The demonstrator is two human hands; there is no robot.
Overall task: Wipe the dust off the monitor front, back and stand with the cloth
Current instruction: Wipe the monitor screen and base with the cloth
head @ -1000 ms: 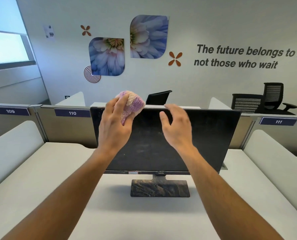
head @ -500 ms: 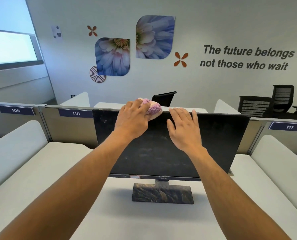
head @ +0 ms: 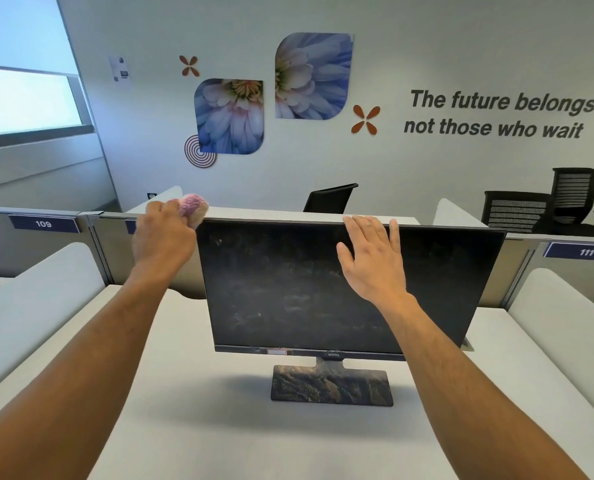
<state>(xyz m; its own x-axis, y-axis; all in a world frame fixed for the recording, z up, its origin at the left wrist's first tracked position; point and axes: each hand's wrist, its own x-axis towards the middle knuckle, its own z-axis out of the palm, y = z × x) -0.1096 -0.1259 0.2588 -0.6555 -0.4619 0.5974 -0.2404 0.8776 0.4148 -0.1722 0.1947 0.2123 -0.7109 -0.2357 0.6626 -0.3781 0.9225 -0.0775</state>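
Observation:
A black monitor [head: 288, 292] with a dusty, smeared screen stands on a mottled dark stand [head: 332, 384] in the middle of the white desk. My left hand [head: 162, 237] grips a bunched pink fluffy cloth [head: 193, 205] at the monitor's top left corner. My right hand [head: 375, 258] lies flat against the upper screen, fingers spread and fingertips on the top edge. The monitor's back is hidden.
White desk [head: 219, 445] with rounded white side dividers left [head: 28, 306] and right [head: 565, 313]. A grey partition with number plates 109 [head: 42, 224] and 111 [head: 586, 252] runs behind. Black office chairs [head: 538, 206] stand beyond it by the wall.
My left hand has slid the cloth leftward along the monitor's top edge to its left corner. My right hand stays pressed on the upper screen.

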